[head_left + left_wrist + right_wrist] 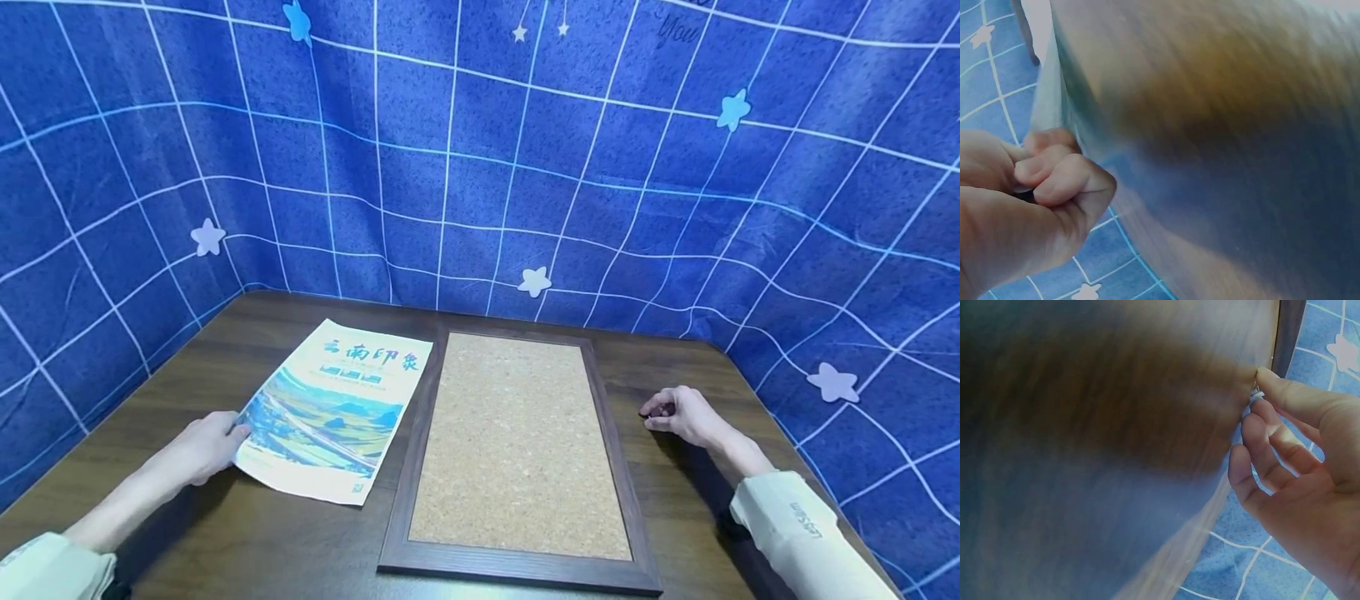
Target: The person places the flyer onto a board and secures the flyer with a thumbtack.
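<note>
My left hand (204, 447) pinches the lower left edge of a printed poster (330, 417), which has blue lettering and a landscape picture. The sheet lies tilted over the table's left half. In the left wrist view its edge is seen between thumb and curled fingers (1063, 172). To its right lies a corkboard (517, 442) in a dark wooden frame, its surface bare. Beyond the board's right side, my right hand (686, 414) pinches a small pale pushpin (1257, 395) between thumb and index finger, close over the table; the fingertips partly hide it.
The dark wooden table (300, 542) carries poster and board. A blue curtain (480, 167) with white grid lines and stars hangs around its back and sides. The board's frame reaches from near the table's back edge toward the front.
</note>
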### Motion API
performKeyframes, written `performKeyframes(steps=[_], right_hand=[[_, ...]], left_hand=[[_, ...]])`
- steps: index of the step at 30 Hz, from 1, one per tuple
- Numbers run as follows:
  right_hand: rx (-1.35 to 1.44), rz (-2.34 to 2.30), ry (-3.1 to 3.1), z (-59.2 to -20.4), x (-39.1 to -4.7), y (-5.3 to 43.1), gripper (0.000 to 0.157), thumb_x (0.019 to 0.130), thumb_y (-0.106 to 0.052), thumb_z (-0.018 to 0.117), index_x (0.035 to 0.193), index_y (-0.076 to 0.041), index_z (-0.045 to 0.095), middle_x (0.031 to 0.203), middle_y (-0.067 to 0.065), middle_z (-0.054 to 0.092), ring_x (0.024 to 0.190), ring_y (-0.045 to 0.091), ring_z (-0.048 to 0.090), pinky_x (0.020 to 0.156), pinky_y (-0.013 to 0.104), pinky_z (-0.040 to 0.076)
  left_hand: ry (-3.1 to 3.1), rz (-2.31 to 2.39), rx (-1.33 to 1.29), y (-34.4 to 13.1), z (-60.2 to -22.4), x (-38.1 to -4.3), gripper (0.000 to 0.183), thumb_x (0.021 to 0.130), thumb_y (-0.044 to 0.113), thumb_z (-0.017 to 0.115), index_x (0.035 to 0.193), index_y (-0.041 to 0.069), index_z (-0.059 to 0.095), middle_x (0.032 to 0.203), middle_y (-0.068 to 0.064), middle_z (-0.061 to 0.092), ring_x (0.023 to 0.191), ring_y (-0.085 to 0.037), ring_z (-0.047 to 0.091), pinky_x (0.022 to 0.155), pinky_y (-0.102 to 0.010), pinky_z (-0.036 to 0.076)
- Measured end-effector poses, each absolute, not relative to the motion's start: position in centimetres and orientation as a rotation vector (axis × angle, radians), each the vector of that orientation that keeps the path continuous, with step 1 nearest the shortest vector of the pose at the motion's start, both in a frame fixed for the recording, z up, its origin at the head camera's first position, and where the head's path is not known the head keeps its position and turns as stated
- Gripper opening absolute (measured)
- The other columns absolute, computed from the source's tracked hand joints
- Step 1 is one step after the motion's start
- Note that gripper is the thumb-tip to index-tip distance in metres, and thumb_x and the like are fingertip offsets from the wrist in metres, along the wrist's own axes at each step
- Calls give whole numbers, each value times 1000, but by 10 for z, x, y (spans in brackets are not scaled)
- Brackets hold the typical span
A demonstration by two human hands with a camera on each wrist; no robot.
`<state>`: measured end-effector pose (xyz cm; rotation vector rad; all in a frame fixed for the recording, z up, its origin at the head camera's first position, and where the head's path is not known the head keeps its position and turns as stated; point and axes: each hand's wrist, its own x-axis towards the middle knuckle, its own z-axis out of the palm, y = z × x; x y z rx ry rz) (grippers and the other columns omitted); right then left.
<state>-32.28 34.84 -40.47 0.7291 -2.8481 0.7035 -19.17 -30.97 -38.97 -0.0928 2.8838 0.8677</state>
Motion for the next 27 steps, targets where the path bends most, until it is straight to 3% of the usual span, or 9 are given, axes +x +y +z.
performKeyframes(steps=[8,27], right_hand=[[718,696,-2849,-405,-323,348,12,71,-3,79,81,-5,73,69,-2,64,64,-4,48,58,18,41],[703,704,-2866,-402,-321,349,13,71,-3,80,82,-4,73,69,0,64,63,-1,47,58,18,40]], left_hand=[[2738,1254,-159,-307,-380,-189,36,105,17,26,108,-11,49,60,3,39,44,-5,33,41,-19,32],[2812,1470,-133,-267,-362,-184,40,106,26,26,109,-7,49,59,7,38,46,-3,33,42,-21,33]])
